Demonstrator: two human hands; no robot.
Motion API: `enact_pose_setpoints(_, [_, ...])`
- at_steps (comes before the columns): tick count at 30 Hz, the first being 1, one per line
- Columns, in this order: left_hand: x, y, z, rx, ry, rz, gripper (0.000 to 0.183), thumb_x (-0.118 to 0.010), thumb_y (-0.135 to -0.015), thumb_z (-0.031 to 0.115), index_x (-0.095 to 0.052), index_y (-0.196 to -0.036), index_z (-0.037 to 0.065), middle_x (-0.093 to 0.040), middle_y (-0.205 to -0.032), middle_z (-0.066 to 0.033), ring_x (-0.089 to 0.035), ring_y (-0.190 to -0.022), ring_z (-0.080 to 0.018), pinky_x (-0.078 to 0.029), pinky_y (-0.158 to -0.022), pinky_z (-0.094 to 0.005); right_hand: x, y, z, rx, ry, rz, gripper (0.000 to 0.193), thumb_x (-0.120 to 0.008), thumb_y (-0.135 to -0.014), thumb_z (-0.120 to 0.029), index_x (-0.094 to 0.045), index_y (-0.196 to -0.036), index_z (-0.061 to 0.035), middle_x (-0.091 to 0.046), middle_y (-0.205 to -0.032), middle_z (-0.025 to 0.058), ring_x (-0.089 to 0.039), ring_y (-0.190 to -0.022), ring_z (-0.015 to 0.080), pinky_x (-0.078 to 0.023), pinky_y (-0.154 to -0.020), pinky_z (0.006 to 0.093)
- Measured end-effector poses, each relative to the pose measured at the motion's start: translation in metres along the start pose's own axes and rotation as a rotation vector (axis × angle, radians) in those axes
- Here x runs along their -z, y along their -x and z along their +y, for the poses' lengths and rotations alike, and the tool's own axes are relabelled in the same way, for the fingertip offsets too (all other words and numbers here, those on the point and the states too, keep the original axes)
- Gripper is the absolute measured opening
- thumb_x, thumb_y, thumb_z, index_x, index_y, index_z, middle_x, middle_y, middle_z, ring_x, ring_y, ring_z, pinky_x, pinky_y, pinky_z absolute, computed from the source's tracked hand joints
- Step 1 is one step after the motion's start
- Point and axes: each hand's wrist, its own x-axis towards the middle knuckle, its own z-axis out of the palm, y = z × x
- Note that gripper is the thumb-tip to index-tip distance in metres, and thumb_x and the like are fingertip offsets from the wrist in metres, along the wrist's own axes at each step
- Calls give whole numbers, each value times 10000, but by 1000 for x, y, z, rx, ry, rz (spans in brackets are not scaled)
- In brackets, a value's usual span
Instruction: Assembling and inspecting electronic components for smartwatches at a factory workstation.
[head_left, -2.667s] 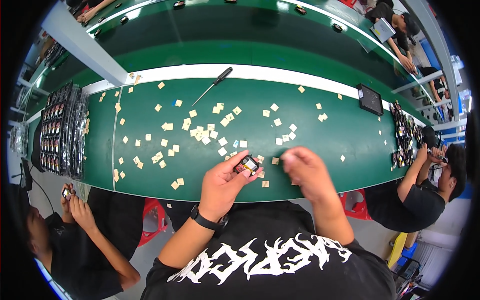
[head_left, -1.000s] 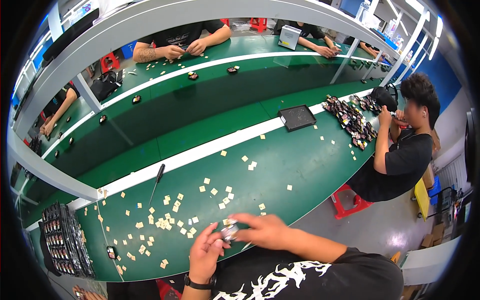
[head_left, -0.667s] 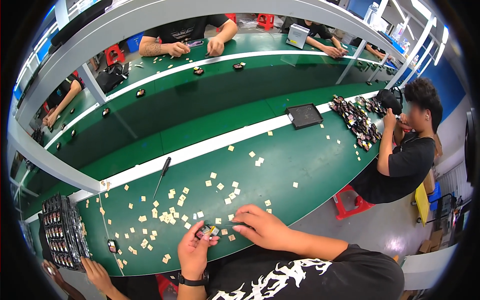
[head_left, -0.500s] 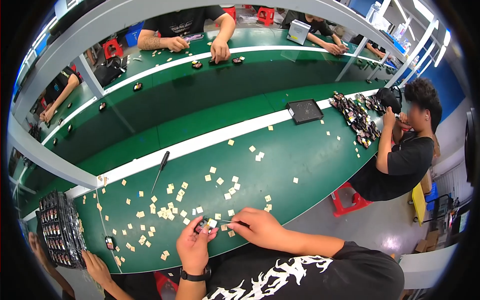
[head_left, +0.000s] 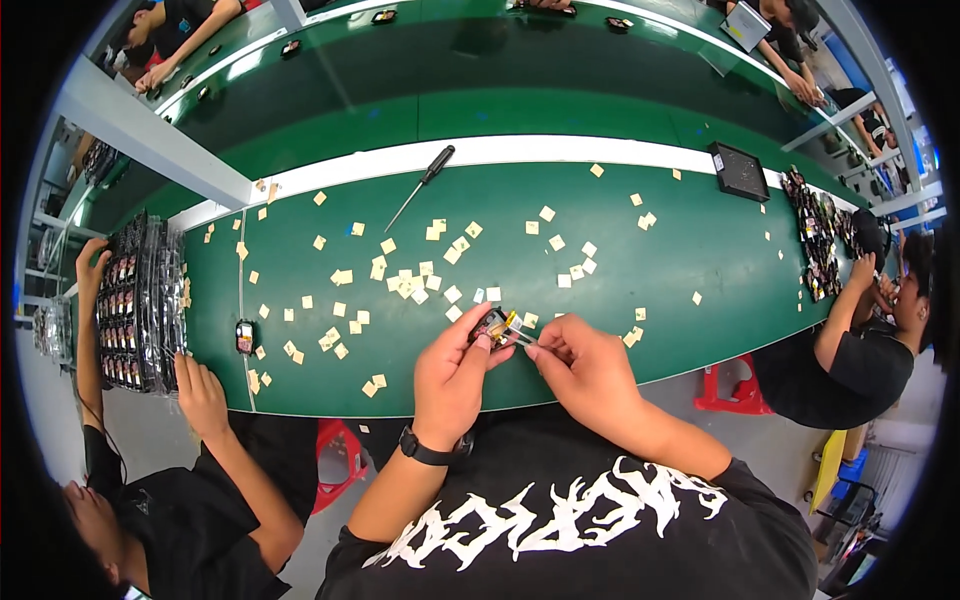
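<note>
My left hand [head_left: 448, 382] grips a small black electronic device [head_left: 488, 325] with its inner parts exposed and a yellow patch on its right side. In my right hand [head_left: 592, 372] a pair of thin metal tweezers [head_left: 524, 339] is pinched, its tips at the device's right side near the yellow patch. Whether the tips hold anything is too small to tell. Just beyond my hands, many small cream square pieces [head_left: 405, 284] lie scattered over the green table [head_left: 640, 260].
A black-handled screwdriver [head_left: 431, 175] lies near the white ledge [head_left: 520, 150]. At left are a single black device [head_left: 245, 337], film-wrapped trays of devices [head_left: 140, 300] and a co-worker's hand [head_left: 203, 395]. A black tray [head_left: 738, 172] and a device pile [head_left: 815, 235] stand right.
My view has swung, bringing the left co-worker further into sight. The tweezers' tips now sit closer to the device, which is tilted differently in my left hand.
</note>
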Motion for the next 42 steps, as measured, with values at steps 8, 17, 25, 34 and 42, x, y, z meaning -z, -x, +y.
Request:
enact_pose_setpoints(8, [3, 2, 0, 15, -18, -18, 410, -430, -1045, 16, -466, -1445, -68, -609, -1264, -161, -682, -1087, -245, -582, -976, -388, -12, -5, -4, 164, 308, 84, 136, -702, -891, -60, -569, -914, -41, -640, -752, 166, -643, -664, 390, -489, -570, 453])
enact_pose_setpoints(17, [15, -3, 8, 121, 160, -107, 425, -394, -1049, 39, -461, -1458, -56, -612, -1277, -183, -699, -1073, -284, -579, -971, -415, -18, -5, 13, 157, 17, 180, 176, -738, -911, -76, -583, -980, -32, -631, -723, 97, -632, -595, 221, -485, -541, 345])
enact_pose_setpoints(25, [11, 4, 0, -45, -7, -111, 408, -433, -1016, -38, -534, -1412, -46, -618, -1246, -137, -640, -1151, -213, -572, -1000, -401, 5, -13, 5, 29, -72, 20, 347, -789, -860, -80, -638, -1171, -52, -628, -847, 29, -564, -645, 95, -460, -556, 250])
enact_pose_setpoints(34, [8, 4, -1, -48, -35, -73, 380, -494, -1014, -48, -540, -1392, -49, -642, -1229, -135, -647, -1131, -189, -587, -973, -374, 5, -23, 18, 523, 345, -82, 391, -792, -797, -95, -684, -1173, -100, -668, -978, 54, -686, -771, 261, -552, -623, 364])
enact_pose_setpoints(42, [3, 2, -6, -46, -11, -17, 351, -492, -1026, -35, -503, -1376, -51, -649, -1229, -168, -659, -1134, -224, -580, -988, -390, 1, -18, 16, 471, 200, -58, 311, -762, -796, -38, -698, -1100, -32, -710, -867, 93, -699, -709, 234, -554, -622, 328])
